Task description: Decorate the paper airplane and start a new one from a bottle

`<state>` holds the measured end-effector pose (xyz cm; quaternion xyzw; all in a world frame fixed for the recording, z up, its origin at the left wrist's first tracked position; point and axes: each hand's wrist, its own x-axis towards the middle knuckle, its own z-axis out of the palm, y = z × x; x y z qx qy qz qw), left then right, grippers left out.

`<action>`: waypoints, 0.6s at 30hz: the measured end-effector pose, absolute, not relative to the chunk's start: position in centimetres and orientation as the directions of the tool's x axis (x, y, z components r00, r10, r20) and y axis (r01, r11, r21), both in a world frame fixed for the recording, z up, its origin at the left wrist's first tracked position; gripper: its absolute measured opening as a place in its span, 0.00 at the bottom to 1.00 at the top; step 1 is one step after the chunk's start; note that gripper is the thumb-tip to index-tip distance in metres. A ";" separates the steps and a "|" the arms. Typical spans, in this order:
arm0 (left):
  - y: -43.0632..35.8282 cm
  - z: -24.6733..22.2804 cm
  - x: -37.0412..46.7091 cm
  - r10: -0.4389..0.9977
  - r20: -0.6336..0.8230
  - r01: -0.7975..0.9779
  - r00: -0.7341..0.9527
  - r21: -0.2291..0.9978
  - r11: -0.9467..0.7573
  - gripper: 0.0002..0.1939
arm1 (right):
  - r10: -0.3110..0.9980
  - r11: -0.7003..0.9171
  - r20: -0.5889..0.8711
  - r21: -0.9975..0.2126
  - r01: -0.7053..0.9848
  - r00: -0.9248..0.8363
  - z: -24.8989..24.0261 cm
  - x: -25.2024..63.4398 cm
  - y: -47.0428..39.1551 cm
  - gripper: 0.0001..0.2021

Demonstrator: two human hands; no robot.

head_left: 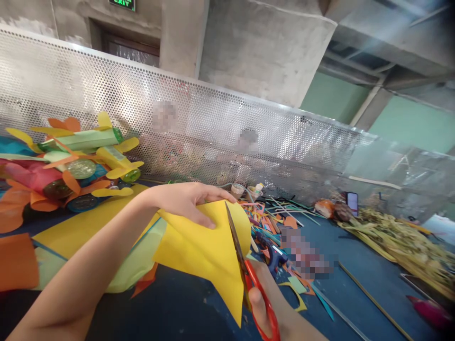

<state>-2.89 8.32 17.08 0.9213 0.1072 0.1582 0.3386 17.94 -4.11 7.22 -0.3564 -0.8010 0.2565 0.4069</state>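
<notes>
My left hand [194, 201] lies over the top of a bent sheet of yellow paper [199, 246], gripping it between the thumb in front and the fingers behind. In my right hand [261, 289] is a pair of scissors [240, 246] with red handles; the thumb sits in one loop. The scissor blades point up and to the left, across the right part of the sheet. Paper curves away to the right of the blades, and a pointed corner hangs down beside the handles. The fingers of my right hand are partly hidden behind the handles.
Bottles with paper petals [81, 156] are piled at the left, beside an orange sheet [17, 260]. Paper scraps and a glue gun [275, 255] lie to the right. Further right are dried husks [401, 232], a phone [352, 203] and a thin stick [373, 298]. A perforated metal screen [206, 118] stands behind.
</notes>
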 end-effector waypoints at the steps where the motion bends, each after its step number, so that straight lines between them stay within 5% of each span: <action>1: 8.3 17.1 -2.8 0.299 0.222 0.092 0.928 0.642 -0.761 0.31 | 0.786 0.610 0.469 -0.695 0.380 -0.403 7.1 18.0 -4.2 0.36; 18: 7.9 17.3 -2.1 0.248 0.234 0.064 0.940 0.592 -0.803 0.33 | 0.824 0.564 0.473 -0.736 0.374 -0.311 6.4 18.1 -4.5 0.32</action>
